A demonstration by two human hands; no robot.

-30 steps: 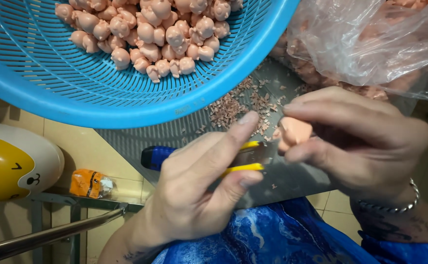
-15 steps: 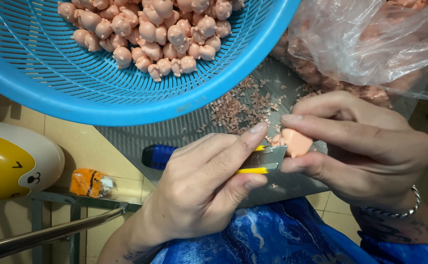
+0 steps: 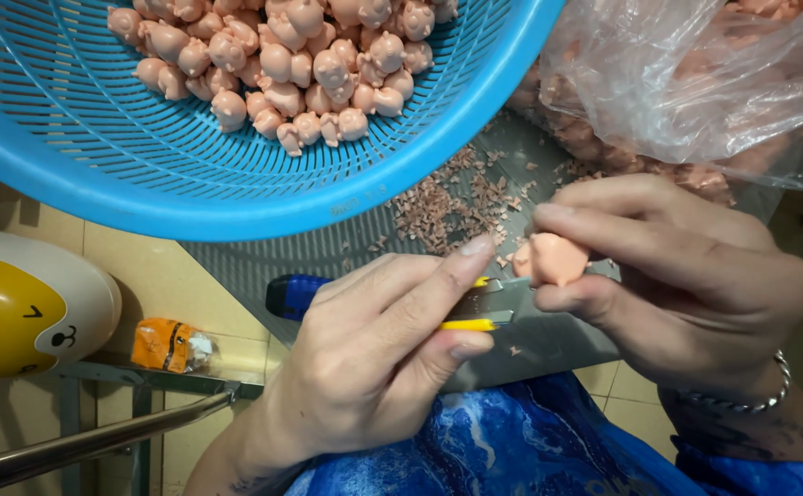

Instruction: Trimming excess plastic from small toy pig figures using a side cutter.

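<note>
Pink figurine (image 3: 555, 259) trimmed above grey tray (image 3: 548, 340), tiled floor (image 3: 153, 276) below.

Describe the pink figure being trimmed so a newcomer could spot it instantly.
Start at the big blue basket across the top, heaped with pink figures. Drop below its rim, past the scatter of pink shavings, to the two hands. The figure is pinched in the right hand, against the yellow-and-blue knife gripped by the left hand: the only pink figure held, outside basket and bag.

A small home workshop: blue basket (image 3: 98, 174) of pink figurines (image 3: 282, 64), plastic trimmings (image 3: 443, 207), tiled floor (image 3: 158, 276)
</note>
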